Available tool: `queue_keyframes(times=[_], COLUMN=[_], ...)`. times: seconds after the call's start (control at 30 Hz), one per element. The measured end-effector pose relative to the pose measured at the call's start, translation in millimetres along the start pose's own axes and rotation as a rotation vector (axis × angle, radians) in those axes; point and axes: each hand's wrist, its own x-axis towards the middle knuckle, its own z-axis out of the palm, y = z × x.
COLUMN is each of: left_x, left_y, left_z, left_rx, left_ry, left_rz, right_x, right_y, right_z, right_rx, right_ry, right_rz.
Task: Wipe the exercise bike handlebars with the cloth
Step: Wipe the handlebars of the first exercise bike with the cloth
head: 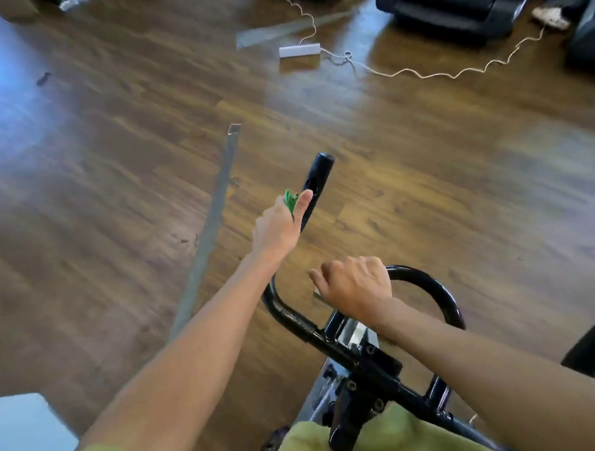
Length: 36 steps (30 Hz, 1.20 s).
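Wood-plank gym floor (89,170), glossy, camera looking down over the bike. Bottom edge: green shirt (377,443), black stem clamp (349,410) just above it. Black handlebars (282,312) loop out from the clamp at lower centre. Right hand (356,284) on top of the loop, fingers curled round the bar. Left hand (280,228) at frame centre, arm stretched out, clamped on green cloth (290,200); cloth bunched between fingers and the upright bar end (318,177), thumb lying along it. Grey metal strip (214,224) on the floor just left. Farther up: white box (299,50), loose cord (419,73). Upper right: black treadmill (449,0).
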Motion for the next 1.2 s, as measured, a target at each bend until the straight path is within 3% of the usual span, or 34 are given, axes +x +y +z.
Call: queue_keyframes(times=[0.17,0.33,0.63,0.97,1.2], left_x=[25.5,28.3,29.4,21.9,-5.2], left_y=[35.8,45.8,46.5,61.8,30.3], left_z=[-3.1,4.1,4.3,33.3,41.8], left_rx=[-0.259,-0.322,-0.359,0.021,0.236], left_ry=[0.097,0.242,0.233,0.578,0.487], left_rz=[0.187,0.339,0.382,0.371,0.228], right_x=[1.0,1.3,-0.5,1.1,2.1], right_y=[-1.1,-0.9,-1.3,0.1,1.1], right_z=[2.0,3.3,3.5,7.5,7.4], right_rx=[0.014,0.014,0.031,0.019,-0.015], right_ry=[0.022,0.062,0.108,0.130,0.116], right_rz=[0.023,0.023,0.034,0.004,-0.020])
